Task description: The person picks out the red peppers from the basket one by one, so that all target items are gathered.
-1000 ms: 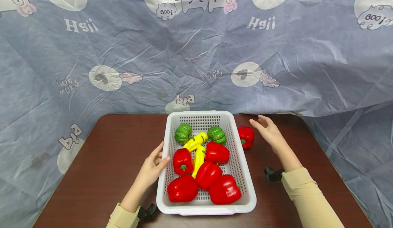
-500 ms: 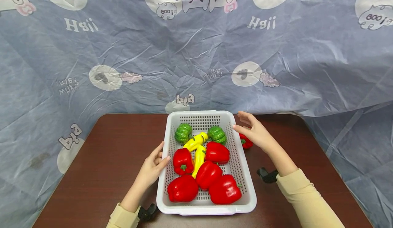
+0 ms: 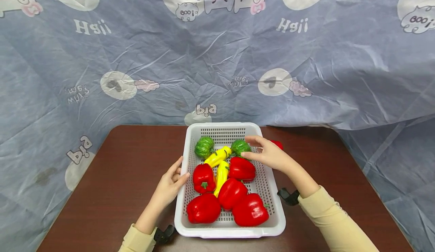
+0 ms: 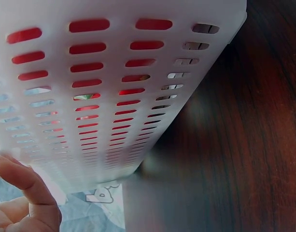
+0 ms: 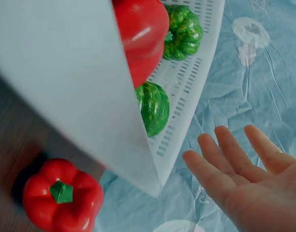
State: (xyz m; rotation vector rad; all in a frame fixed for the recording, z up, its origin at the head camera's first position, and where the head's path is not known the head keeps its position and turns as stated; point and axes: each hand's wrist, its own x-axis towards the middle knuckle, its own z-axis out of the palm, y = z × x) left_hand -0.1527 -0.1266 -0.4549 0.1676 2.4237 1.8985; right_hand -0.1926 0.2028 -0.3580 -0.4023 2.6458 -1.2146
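A white plastic basket (image 3: 229, 232) holds several red bell peppers (image 3: 204, 208), two striped green pumpkins (image 3: 204, 147) and two yellow, banana-like pieces (image 3: 222, 174). My left hand (image 3: 168, 184) holds the basket's left rim, its thumb over the edge; the left wrist view shows a curled finger (image 4: 24, 181) beside the slotted wall. Above the basket's right side, my right hand (image 3: 270, 154) hovers near the right pumpkin (image 3: 239, 147) with nothing in it, its fingers spread in the right wrist view. One bell pepper (image 5: 63, 195) stands outside the basket, mostly hidden behind that hand in the head view.
The basket stands on a dark brown table (image 3: 112, 191), whose far edge meets a blue-grey printed cloth (image 3: 163, 74). A black wrist camera (image 3: 288, 196) is strapped to the right wrist, another (image 3: 164, 235) to the left.
My right hand has moved left and slightly nearer, from above the outside bell pepper to over the basket. My left hand stays at the rim, and the basket's contents lie as before.
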